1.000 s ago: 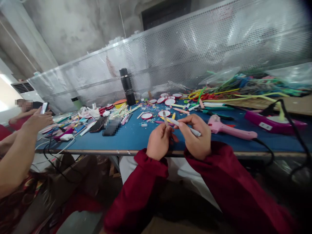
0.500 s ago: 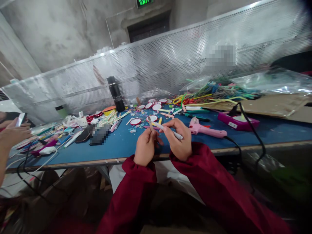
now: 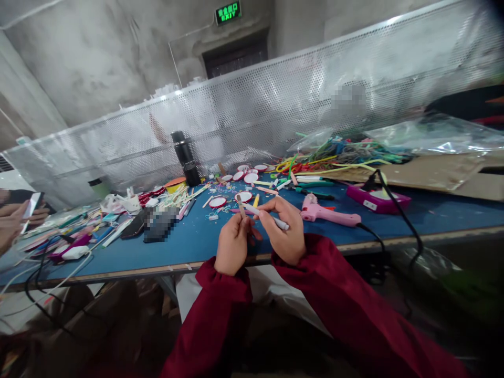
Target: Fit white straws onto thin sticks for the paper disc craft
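My left hand is closed on a thin, flat, brownish stick, which points up and away from me. In my right hand, pinched between thumb and fingers, is a white pen-shaped stick. Its tip reaches left towards the flat stick; I cannot tell whether the two touch. Both hands are above the table's front edge. Just beyond them lie round white discs with red rims and a small yellow stick. A pink glue gun rests right of my right hand.
A black bottle stands by the perforated screen. Right are a purple box with a black cable, pliers, tangled cords and cardboard. At left, another person's hand holds a phone beside cluttered supplies.
The view has tilted up slightly, so the scene sits a little lower. Both my hands keep their grips, with the white stick's angle slightly changed. The other person's phone has shifted a little.
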{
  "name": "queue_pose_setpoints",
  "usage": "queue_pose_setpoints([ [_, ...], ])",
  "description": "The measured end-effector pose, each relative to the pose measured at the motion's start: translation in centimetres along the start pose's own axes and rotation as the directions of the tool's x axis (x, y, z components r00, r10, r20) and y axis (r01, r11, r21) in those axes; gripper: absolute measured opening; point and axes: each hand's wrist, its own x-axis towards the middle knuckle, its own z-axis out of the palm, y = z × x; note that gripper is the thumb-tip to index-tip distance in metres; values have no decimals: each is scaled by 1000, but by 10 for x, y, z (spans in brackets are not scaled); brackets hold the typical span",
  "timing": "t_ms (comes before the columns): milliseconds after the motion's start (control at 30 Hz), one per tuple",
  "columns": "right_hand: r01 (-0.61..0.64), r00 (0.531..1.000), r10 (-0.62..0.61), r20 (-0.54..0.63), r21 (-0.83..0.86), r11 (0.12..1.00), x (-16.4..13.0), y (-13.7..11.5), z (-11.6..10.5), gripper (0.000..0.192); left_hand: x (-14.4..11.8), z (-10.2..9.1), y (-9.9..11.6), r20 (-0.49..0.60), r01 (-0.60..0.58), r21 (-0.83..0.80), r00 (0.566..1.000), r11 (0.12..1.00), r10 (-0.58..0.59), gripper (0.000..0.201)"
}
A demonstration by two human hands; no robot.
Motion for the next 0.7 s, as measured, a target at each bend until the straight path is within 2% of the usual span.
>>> queue_pose_setpoints([
  [233, 69, 997, -69, -19, 0, 998, 0, 0, 0, 12, -2, 0, 2, -14, -6, 8, 1000, 1000, 6, 32],
  [367, 23, 999, -23, -36, -3, 1000, 0, 0, 0, 11, -1, 1, 1, -7, -14, -19, 1000, 1000, 14, 31],
  [567, 73, 997, -73, -26, 11, 997, 1, 0, 1, 11, -2, 1, 4, -20, -7, -15, 1000, 1000, 7, 29],
  [700, 50, 998, -49, -35, 12, 999, 0, 1, 1, 11, -3, 2, 6, -19, -3, -14, 1000, 1000, 3, 30],
])
